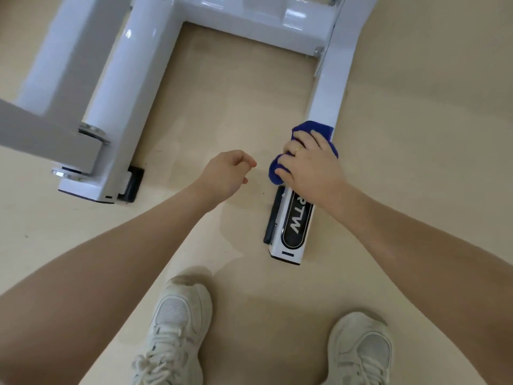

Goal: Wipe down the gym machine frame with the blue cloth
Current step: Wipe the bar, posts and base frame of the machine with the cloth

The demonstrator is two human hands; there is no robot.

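A beige floor point(416, 134) is seen from above, and on it a white gym machine frame point(155, 65) is laid out in a U, with one rail on each side joined by a crossbar at the far end. The right rail point(330, 90) carries a black oval label point(297, 225) near its close end. Two pale sneakers point(177, 323) are planted on the floor. The blue cloth point(313, 127) is pressed onto the right rail just beyond the label, bunched under the right hand point(311, 162), whose grip is curled around it. The left hand point(226, 173) is held above the floor between the rails, loosely curled and holding nothing.

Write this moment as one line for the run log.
right hand: presses cloth on frame | left hand: idle, holds nothing
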